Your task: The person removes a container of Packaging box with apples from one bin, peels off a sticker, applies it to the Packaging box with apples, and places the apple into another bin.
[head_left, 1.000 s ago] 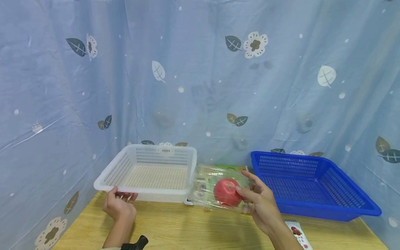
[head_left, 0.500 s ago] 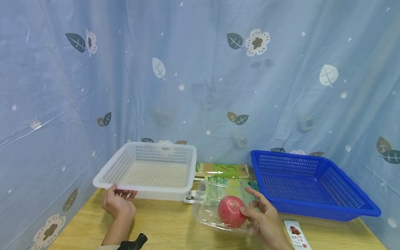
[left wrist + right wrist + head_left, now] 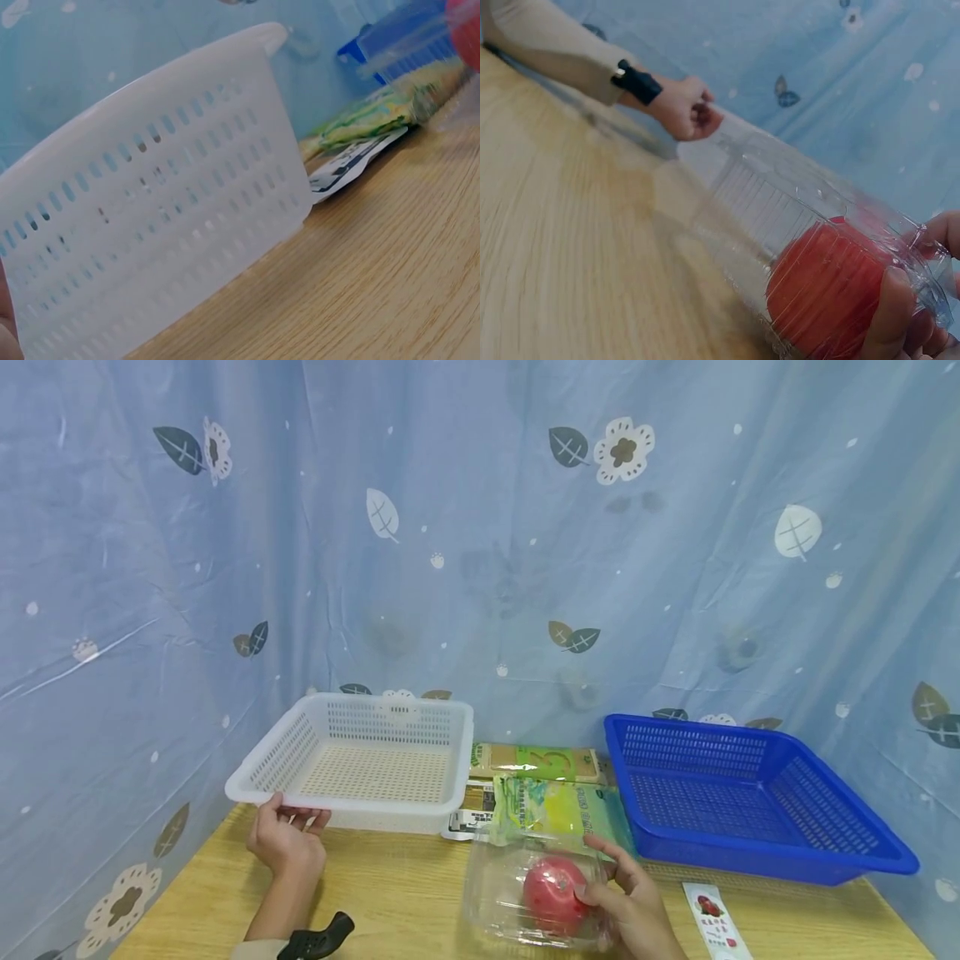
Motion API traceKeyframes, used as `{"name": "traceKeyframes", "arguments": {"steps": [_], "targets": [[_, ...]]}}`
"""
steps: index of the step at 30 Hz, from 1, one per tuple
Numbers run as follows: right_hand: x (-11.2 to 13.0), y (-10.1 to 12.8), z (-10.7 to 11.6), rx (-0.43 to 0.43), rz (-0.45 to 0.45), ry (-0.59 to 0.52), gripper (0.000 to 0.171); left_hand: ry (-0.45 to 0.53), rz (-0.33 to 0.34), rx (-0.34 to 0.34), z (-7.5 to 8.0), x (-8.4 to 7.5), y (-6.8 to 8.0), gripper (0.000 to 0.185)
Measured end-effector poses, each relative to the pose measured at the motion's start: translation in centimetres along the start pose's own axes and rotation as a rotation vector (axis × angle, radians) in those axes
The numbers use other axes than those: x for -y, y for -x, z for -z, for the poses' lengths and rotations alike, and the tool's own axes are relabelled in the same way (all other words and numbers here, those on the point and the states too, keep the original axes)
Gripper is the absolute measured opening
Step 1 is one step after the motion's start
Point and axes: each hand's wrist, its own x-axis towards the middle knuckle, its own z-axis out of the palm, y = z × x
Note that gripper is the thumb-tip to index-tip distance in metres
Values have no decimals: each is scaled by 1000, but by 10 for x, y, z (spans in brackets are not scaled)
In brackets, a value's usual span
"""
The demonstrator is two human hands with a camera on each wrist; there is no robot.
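My left hand (image 3: 288, 845) grips the front rim of the white plastic basket (image 3: 375, 811) near its left corner. In the left wrist view the basket's slotted side (image 3: 157, 202) fills the middle, and only a bit of that hand shows at the left edge. My right hand (image 3: 628, 902) holds a clear plastic box (image 3: 491, 893) by its right end, thumb on top. Through the clear walls a round red fruit (image 3: 553, 893), like an apple, shows close to the thumb. In the right wrist view the box's ridged wall lies over the fruit (image 3: 817, 292).
A blue basket (image 3: 750, 858) stands at the right. Between the baskets lie a green-yellow packet (image 3: 555, 806), a tan packet with a green band (image 3: 540, 762) and a white-and-black packet (image 3: 472, 810). A white strip with a fruit picture (image 3: 716, 920) lies front right. A patterned blue curtain (image 3: 480, 527) hangs behind.
My right hand has brought the clear box and fruit toward me, off the packets, which now show more fully. The left hand keeps its hold on the white basket's rim.
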Motion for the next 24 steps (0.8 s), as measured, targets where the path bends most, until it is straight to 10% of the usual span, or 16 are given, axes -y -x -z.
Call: {"name": "traceKeyframes", "arguments": {"steps": [11,24], "targets": [[-8,-7,3,-12,57,167,66,-116,-13,-19,-1,1,3,26],[32,-10,46,427,3,392,73,-596,-4,110,-8,21,38,35]]}}
